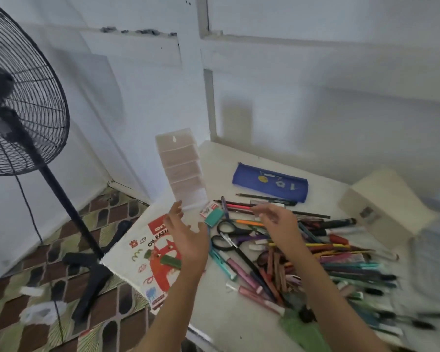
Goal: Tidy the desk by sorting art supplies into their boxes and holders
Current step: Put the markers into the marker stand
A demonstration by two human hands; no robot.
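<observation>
While the left hand [186,240] and right hand [280,224] hang spread, holding nothing, above the white desk [221,308], a heap of pens and pencils [328,262] sprawls there beside a beige box [381,207] with its contents hidden, a flat oil pastel box [142,252], a see-through case [182,171] and a blue pouch [269,182].

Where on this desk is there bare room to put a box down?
Bare desk lies between the blue pouch and the beige box, and at the front between the pastel box and the pens. The middle, around the scissors, is crowded.
</observation>
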